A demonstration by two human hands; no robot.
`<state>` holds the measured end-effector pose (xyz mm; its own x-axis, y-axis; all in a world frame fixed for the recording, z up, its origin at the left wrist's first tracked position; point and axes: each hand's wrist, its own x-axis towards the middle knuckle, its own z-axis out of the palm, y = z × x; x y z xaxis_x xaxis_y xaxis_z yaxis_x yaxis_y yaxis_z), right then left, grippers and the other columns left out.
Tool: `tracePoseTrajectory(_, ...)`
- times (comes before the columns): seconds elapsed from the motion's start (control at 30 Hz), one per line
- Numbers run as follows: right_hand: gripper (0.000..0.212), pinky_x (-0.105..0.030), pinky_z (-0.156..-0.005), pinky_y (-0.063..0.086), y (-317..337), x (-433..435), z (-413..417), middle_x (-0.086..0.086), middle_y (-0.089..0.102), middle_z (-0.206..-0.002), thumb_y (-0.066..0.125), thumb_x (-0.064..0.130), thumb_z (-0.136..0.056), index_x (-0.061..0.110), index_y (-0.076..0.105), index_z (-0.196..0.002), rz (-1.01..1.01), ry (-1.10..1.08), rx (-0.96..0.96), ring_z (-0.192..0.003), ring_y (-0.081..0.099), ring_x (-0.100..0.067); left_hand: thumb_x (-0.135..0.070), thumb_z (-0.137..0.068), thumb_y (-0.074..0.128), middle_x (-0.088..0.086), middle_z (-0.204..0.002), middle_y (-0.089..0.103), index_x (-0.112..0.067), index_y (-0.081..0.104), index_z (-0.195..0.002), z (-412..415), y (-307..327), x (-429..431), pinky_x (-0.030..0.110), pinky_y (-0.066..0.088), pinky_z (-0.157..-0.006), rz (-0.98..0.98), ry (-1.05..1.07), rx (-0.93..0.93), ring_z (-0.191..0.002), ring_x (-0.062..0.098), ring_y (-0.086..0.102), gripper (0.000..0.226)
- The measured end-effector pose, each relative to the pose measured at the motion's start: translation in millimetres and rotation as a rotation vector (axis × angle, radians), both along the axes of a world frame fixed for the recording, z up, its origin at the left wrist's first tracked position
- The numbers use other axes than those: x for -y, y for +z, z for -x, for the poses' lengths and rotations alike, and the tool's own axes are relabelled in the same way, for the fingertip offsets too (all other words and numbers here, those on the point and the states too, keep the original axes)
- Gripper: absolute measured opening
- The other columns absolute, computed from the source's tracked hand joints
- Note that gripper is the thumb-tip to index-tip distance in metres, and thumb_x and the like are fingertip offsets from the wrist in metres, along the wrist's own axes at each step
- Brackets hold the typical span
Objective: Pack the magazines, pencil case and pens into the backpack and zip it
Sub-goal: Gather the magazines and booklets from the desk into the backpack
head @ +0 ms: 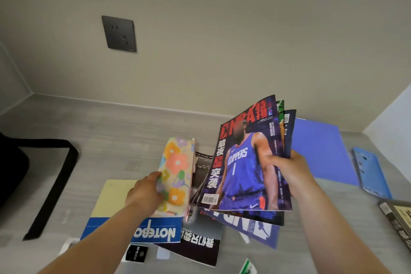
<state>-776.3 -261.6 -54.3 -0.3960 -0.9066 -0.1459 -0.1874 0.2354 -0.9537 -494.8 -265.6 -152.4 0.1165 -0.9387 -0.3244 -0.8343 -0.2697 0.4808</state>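
Looks like a home study corner: a grey wood-grain desk pushed against a plain beige wall with a dark socket. Magazines, a notebook and a blue folder crowd the desk.

A fanned bundle of magazines is held raised and tilted, its front cover showing a basketball player in a blue jersey under red lettering; green and dark blue covers peek out behind its upper right edge. More magazines lie flat on the grey counter beneath it, one blue-purple with large white letters, one dark with white characters. The pencil case, pale cloth with orange, yellow and purple flowers, is lifted upright just left of the bundle. The black backpack sits at the far left edge, its strap lying across the counter.
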Motion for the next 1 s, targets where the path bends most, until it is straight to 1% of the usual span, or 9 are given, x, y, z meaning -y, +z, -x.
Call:
tracePoseTrajectory(0.1, 0.015, -0.019, -0.045, 0.045, 21.6, -5.2, 18.1, 0.003, 0.066, -0.062, 0.067, 0.008, -0.073, 0.016, 0.065, -0.086, 0.028, -0.002, 0.000, -0.055, 0.061, -0.012, -0.014, -0.082, 0.053, 0.010, -0.135, 0.049, -0.019, 0.029, -0.137, 0.2, -2.4, 2.0, 0.035, 0.044, -0.094, 0.008, -0.005, 0.019, -0.120, 0.029, 0.048, 0.060)
tracePoseTrajectory(0.23, 0.021, -0.005, -0.028, 0.031, 56.5, -13.5, 32.1, 0.021, 0.057, -0.034, 0.062, 0.004, -0.076, 0.023, 0.058, -0.068, 0.144, 0.023, -0.045, -0.032, 0.051, 0.008, -0.017, -0.083, 0.051, 0.009, -0.136, 0.047, -0.019, 0.028, -0.137, 2.8, 0.5, 4.4, 0.034, 0.043, -0.095, -0.019, -0.041, 0.079, -0.120, 0.028, 0.047, 0.059)
tracePoseTrajectory(0.33, 0.023, -0.005, -0.031, 0.035, 73.0, -18.1, 32.2, 0.020, 0.059, -0.038, 0.061, 0.002, -0.077, 0.024, 0.058, -0.070, 0.206, 0.108, -0.049, -0.034, 0.053, 0.007, -0.021, -0.082, 0.052, 0.009, -0.137, 0.045, -0.021, 0.035, -0.134, 6.2, 15.9, 8.4, 0.034, 0.038, -0.100, 0.070, -0.013, 0.129, -0.122, 0.028, 0.045, 0.055)
tracePoseTrajectory(0.5, 0.028, -0.010, -0.046, 0.048, 90.2, -28.2, 5.9, 0.017, 0.068, -0.052, 0.059, -0.004, -0.074, 0.024, 0.064, -0.075, 0.290, 0.289, 0.015, -0.048, 0.062, 0.003, -0.019, -0.087, 0.057, 0.008, -0.136, 0.044, -0.010, 0.042, -0.132, 19.8, 69.7, 13.9, 0.028, 0.032, -0.099, 0.429, 0.075, -0.494, -0.125, 0.025, 0.042, 0.048)
tracePoseTrajectory(0.6, 0.031, -0.008, -0.047, 0.047, 97.9, -35.5, -22.6, 0.017, 0.069, -0.055, 0.059, -0.007, -0.069, 0.023, 0.066, -0.074, 0.363, 0.398, 0.082, -0.051, 0.062, 0.004, -0.021, -0.091, 0.048, -0.002, -0.119, 0.054, -0.012, 0.042, -0.129, 20.4, 106.3, 11.3, 0.021, 0.036, -0.091, 0.365, 0.057, -0.957, -0.110, 0.009, 0.050, 0.040)
tracePoseTrajectory(0.73, 0.033, -0.009, -0.049, 0.048, 94.5, -43.3, -71.1, 0.013, 0.070, -0.059, 0.069, -0.002, -0.050, 0.021, 0.068, -0.073, 0.355, 0.550, 0.204, -0.055, 0.063, 0.001, -0.042, -0.084, 0.048, -0.008, -0.063, 0.074, -0.019, 0.062, -0.088, -29.7, 123.1, 2.7, 0.017, 0.055, -0.050, 0.056, 0.043, -1.458, -0.057, 0.005, 0.069, 0.027)
tracePoseTrajectory(0.83, 0.027, -0.008, -0.049, 0.046, 82.5, -42.9, -113.8, 0.017, 0.068, -0.058, 0.063, 0.004, -0.055, 0.020, 0.063, -0.077, 0.299, 0.655, 0.221, -0.054, 0.061, 0.005, -0.045, -0.033, 0.088, -0.002, -0.060, 0.074, -0.017, 0.073, -0.071, -81.1, 117.6, -14.9, 0.023, 0.056, -0.045, 0.047, 0.089, -1.465, -0.053, 0.011, 0.069, 0.050)
tracePoseTrajectory(0.93, 0.029, -0.007, -0.056, 0.047, 62.0, -36.6, -160.7, 0.020, 0.069, -0.061, 0.067, -0.001, -0.063, 0.023, 0.060, -0.079, 0.249, 0.743, 0.162, -0.059, 0.060, 0.009, -0.010, -0.083, 0.055, -0.003, -0.055, 0.073, -0.013, 0.062, -0.079, -133.0, 110.1, -32.9, 0.021, 0.055, -0.044, 0.192, 0.225, -1.424, -0.048, 0.009, 0.068, 0.009)
tracePoseTrajectory(1.0, 0.033, -0.013, -0.061, 0.048, 44.5, -31.5, -193.4, 0.016, 0.068, -0.062, 0.065, -0.010, -0.070, 0.023, 0.061, -0.076, 0.207, 0.738, 0.133, -0.061, 0.060, 0.006, 0.005, -0.086, 0.041, -0.005, -0.061, 0.074, -0.014, 0.061, -0.084, -166.5, 109.2, -45.9, 0.020, 0.057, -0.051, 0.357, 0.241, -1.367, -0.054, 0.008, 0.069, 0.028)
